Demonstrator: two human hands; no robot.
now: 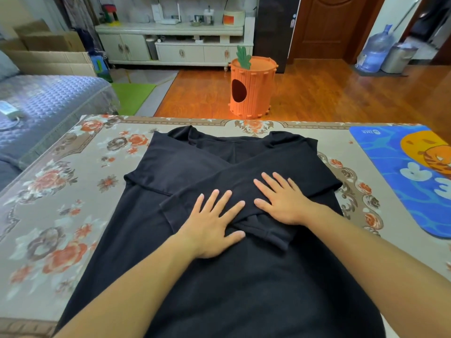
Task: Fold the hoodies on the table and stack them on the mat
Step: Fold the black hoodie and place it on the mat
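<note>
A black hoodie (170, 240) lies flat in the middle of the table (48, 215), which has a floral cover. Both sleeves are folded across its chest and overlap. My left hand (214, 223) rests palm down with fingers spread on the crossed sleeves. Just to the right of it, my right hand (283, 201) also presses flat on the upper sleeve. Neither hand grips the cloth. The blue mat (395, 174) with an orange cartoon figure lies at the table's right end, with nothing on it in view.
Beyond the table's far edge stands an orange carrot-shaped stool (252, 86) on the wooden floor. A sofa with a blue quilted cover (48, 103) is at the left. Floral tablecloth shows on both sides of the hoodie.
</note>
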